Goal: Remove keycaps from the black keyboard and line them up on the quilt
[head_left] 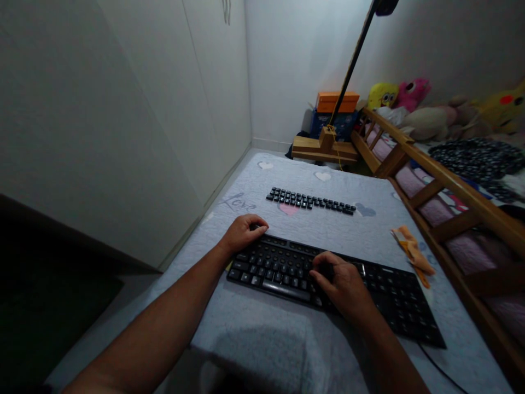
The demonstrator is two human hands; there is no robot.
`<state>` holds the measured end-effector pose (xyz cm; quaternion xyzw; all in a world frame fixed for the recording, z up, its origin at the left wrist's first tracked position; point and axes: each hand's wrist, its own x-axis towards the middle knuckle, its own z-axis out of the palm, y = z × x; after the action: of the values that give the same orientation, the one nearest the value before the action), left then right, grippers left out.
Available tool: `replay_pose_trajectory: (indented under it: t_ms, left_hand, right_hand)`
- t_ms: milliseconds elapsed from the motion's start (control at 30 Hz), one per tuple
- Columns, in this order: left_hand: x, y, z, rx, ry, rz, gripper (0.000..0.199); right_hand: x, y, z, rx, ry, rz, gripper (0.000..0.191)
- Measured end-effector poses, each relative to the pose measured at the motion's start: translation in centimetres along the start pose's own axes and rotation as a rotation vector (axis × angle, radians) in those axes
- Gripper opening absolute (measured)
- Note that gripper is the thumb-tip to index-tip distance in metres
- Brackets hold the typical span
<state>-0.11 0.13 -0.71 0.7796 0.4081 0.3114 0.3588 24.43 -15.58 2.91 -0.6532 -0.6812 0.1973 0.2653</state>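
Observation:
A black keyboard (pixel 287 290) lies across the patterned cloth, with keycaps gone from parts of its upper rows. My left hand (pixel 245 232) is at its far left corner, fingers curled and seeming to hold the edge. Over the right part of the letter keys is my right hand (pixel 343 282), thumb and fingers bent toward each other in a pinch; whatever is between the fingertips is hidden. Beyond the keyboard, loose black keycaps (pixel 293 199) sit in rows on the cloth. To the right lie a brush (pixel 404 241) and a crumpled orange cloth (pixel 414 251).
The light blue cloth (pixel 246 175) covers the table. A wooden bed rail (pixel 447 180) runs along the right, with plush toys behind it. At the left stands a white cabinet (pixel 164 98). A dark pole (pixel 353 65) rises from a wooden base (pixel 305 146) at the far end.

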Motion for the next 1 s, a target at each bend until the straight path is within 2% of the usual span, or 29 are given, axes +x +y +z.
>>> replay_pose_trajectory:
  t_ms: [267, 700, 1000]
  left_hand:
    - [0.1, -0.3, 0.1, 0.004, -0.012, 0.005, 0.023]
    - [0.0, -0.3, 0.0, 0.04, -0.033, 0.022, 0.02]
    - [0.0, -0.1, 0.0, 0.069, -0.038, 0.036, 0.021]
  right_hand:
    - [0.1, 0.3, 0.3, 0.012, 0.037, -0.049, 0.002]
    - [0.3, 0.8, 0.9, 0.006, 0.073, -0.158, 0.007]
    - [0.7, 0.8, 1.0, 0.018, 0.087, -0.107, 0.008]
